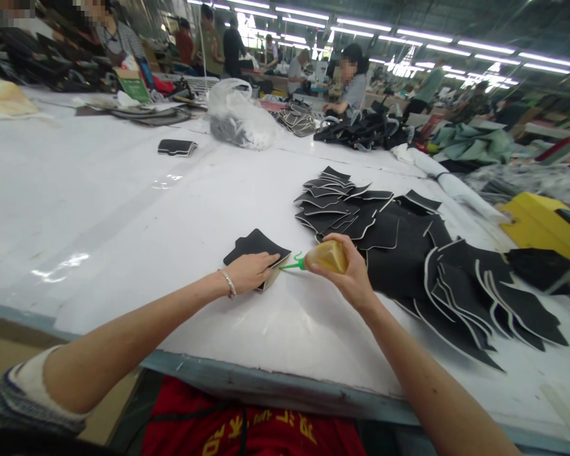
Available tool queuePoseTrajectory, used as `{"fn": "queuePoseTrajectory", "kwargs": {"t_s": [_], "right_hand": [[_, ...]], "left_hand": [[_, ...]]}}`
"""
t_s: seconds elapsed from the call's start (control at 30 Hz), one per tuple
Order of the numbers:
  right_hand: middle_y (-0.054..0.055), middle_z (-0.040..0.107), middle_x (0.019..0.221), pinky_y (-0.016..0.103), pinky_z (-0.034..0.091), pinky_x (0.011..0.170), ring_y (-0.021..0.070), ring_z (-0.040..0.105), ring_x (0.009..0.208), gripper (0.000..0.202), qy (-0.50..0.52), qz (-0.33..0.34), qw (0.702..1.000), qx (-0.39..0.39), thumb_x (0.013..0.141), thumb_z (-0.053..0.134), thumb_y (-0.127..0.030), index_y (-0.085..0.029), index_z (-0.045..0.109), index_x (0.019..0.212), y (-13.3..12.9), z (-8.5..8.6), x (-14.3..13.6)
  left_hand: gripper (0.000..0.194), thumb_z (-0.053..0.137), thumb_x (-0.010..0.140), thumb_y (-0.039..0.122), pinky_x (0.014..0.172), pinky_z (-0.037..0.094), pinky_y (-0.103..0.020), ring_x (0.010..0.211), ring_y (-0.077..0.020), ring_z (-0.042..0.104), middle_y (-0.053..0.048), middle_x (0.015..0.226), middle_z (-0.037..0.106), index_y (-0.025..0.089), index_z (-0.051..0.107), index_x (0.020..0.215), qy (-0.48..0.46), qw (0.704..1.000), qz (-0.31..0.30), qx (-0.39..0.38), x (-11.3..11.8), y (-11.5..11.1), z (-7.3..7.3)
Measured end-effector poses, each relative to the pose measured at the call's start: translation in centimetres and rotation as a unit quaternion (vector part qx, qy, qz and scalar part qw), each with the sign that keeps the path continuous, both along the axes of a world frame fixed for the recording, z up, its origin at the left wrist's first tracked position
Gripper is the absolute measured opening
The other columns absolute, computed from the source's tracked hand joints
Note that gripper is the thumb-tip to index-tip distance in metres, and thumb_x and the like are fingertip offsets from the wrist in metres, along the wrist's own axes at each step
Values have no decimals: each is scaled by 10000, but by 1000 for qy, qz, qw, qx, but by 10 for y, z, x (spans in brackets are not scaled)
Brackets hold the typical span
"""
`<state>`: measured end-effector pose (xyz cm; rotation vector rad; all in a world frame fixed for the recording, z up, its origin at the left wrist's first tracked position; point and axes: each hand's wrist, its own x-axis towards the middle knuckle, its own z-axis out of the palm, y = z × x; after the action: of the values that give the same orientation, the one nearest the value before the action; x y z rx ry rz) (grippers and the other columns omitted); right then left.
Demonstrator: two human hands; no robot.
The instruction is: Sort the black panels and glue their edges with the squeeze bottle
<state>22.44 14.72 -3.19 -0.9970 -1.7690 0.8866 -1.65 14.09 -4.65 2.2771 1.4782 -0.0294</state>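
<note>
My left hand (pixel 253 272) lies with its fingers stretched out on a black cut piece (pixel 251 246), which looks like leather with a pale edge. A lighter underside shows at the piece's lower right. In my right hand (pixel 351 278) is a squeeze bottle (pixel 330 256) of amber liquid, held on its side with my fingers around it. Its thin green nozzle points left, and the tip is at the right edge of the black piece; whether it touches cannot be told.
Heaps of black cut pieces (pixel 389 253) spread over the right of the white table (pixel 123 209). One small black stack (pixel 177 147) lies far left. A plastic bag (pixel 242 114) and a yellow box (pixel 546 228) stand farther off. Several people work beyond.
</note>
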Motion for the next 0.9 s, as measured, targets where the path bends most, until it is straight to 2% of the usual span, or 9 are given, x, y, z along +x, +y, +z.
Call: {"fn": "queuePoseTrajectory", "kwargs": {"t_s": [0.13, 0.33, 0.47, 0.67, 0.8, 0.9], "right_hand": [[17, 555, 1000, 325, 459, 732, 191, 548, 812, 515, 0, 45, 999, -16, 702, 810, -409, -267, 543, 1120, -3, 0, 1], [27, 551, 1044, 361, 450, 808, 208, 548, 874, 473, -11, 11, 999, 47, 724, 800, -374, -276, 545, 1110, 4, -3, 7], [31, 543, 1054, 358, 464, 788, 206, 551, 863, 481, -17, 59, 997, 36, 732, 790, -371, -284, 535, 1130, 1, -3, 7], [34, 559, 1090, 399, 461, 876, 222, 573, 932, 453, -43, -18, 994, 103, 760, 763, -373, -277, 530, 1136, 14, -6, 13], [36, 559, 1076, 402, 454, 882, 222, 567, 941, 444, -53, -21, 991, 122, 766, 761, -356, -272, 531, 1136, 9, -8, 12], [38, 557, 1072, 393, 468, 839, 220, 568, 906, 460, -43, 3, 996, 80, 765, 760, -383, -274, 527, 1146, 1, -8, 8]], "left_hand": [[542, 276, 936, 238, 995, 399, -327, 1189, -250, 536, -131, 1328, 540, 112, 344, 1458, 3, 1000, 4, -4, 1, 0, 1], [543, 270, 934, 236, 1004, 400, -329, 1176, -245, 548, -128, 1325, 549, 116, 353, 1457, -1, 1000, 1, 0, 1, 1, -2], [555, 267, 927, 227, 1010, 401, -331, 1185, -242, 541, -121, 1351, 536, 112, 339, 1464, 1, 1000, 1, -5, 0, 2, -2], [556, 269, 925, 233, 1038, 390, -328, 1238, -241, 515, -118, 1398, 509, 121, 350, 1463, 4, 1000, 1, -3, 0, 4, -2], [562, 283, 921, 242, 1062, 374, -328, 1276, -237, 487, -107, 1439, 477, 128, 348, 1468, 0, 1000, 2, -11, -1, 6, -2], [564, 298, 916, 231, 1065, 373, -329, 1276, -234, 487, -106, 1443, 477, 127, 349, 1468, -5, 1000, -1, -15, -2, 7, -1]]}}
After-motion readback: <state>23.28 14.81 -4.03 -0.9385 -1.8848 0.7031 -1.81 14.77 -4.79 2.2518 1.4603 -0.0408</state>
